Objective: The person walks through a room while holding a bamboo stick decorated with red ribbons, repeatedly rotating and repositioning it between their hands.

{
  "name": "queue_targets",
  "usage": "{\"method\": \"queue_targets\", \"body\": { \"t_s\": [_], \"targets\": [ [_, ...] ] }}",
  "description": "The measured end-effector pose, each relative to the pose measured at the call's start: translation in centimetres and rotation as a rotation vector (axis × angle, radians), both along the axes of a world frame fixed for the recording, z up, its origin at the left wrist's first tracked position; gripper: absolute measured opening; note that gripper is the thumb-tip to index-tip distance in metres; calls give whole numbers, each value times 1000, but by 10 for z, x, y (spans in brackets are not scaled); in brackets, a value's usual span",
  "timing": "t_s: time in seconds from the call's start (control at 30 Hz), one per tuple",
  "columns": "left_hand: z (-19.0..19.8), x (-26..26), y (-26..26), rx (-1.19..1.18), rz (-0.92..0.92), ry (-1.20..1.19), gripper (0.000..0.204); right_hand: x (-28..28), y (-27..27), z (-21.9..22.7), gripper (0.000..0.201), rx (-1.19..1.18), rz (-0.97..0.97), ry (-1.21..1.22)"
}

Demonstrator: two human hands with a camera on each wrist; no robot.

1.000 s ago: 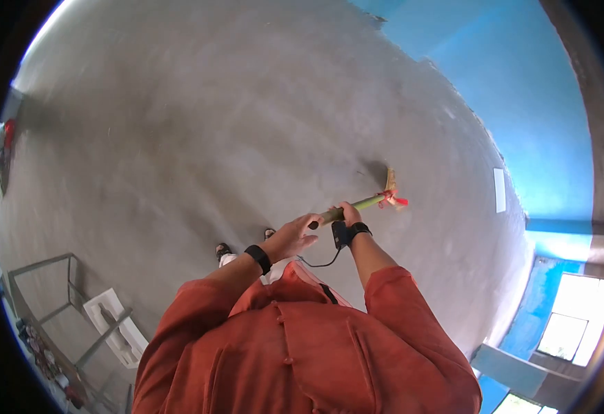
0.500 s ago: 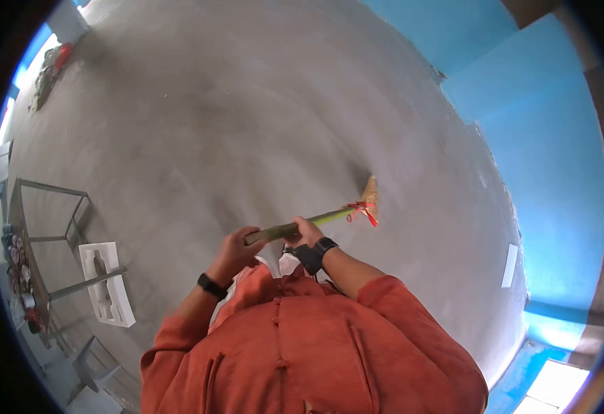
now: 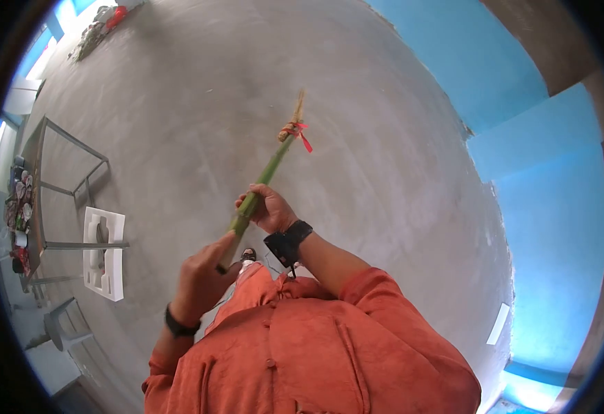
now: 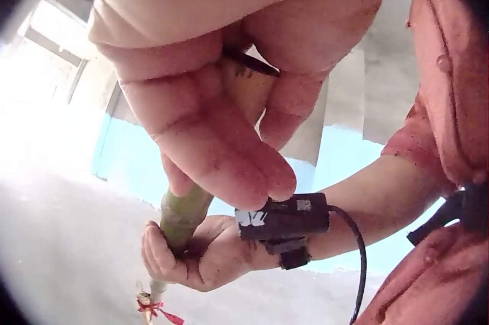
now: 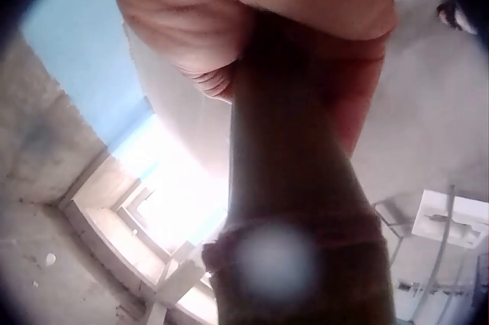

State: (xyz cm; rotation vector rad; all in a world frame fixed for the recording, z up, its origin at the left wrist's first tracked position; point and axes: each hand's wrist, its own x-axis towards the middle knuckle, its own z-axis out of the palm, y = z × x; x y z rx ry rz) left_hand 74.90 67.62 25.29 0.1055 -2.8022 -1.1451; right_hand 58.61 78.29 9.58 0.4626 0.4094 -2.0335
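A broom with a green bamboo handle (image 3: 269, 168) slants forward from my body in the head view. Its straw head (image 3: 298, 107) is over the floor, bound to the handle and tied with red ribbon (image 3: 304, 139). My right hand (image 3: 273, 211) grips the handle partway down, fingers wrapped round it. At the near end, my left hand (image 3: 205, 278) holds the handle between thumb and fingers; the left wrist view shows the cut end (image 4: 248, 84) there. Close up, the handle (image 5: 298, 164) fills the middle of the right wrist view, darkened by shadow.
Grey floor (image 3: 384, 228) spreads around me. To the left stand a metal-legged table (image 3: 36, 179) with several small items on it, a white foam tray (image 3: 112, 276) on the floor and a stool (image 3: 57, 328). A blue wall (image 3: 543, 228) runs along the right.
The broom has swung from pointing right to pointing forward, its straw head moving left and away from me. Both hands have shifted left with the handle. The view has turned.
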Motion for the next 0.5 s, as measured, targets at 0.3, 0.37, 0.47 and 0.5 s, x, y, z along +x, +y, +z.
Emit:
{"method": "queue_targets", "body": {
  "t_s": [0.3, 0.37, 0.47, 0.5],
  "targets": [
    [44, 8, -86, 311, -7, -348, 39, 19, 7, -59, 15, 366, -78, -288],
    [19, -1, -92, 526, 62, -339, 27, 33, 20, -82, 16, 407, -44, -311],
    [-2, -15, -93, 571, 129, -276, 25, 49, 27, -97, 17, 484, 24, -412],
    [-4, -17, -95, 552, 124, -252, 25, 53, 28, -97, 18, 477, 75, -433]
  ]
}}
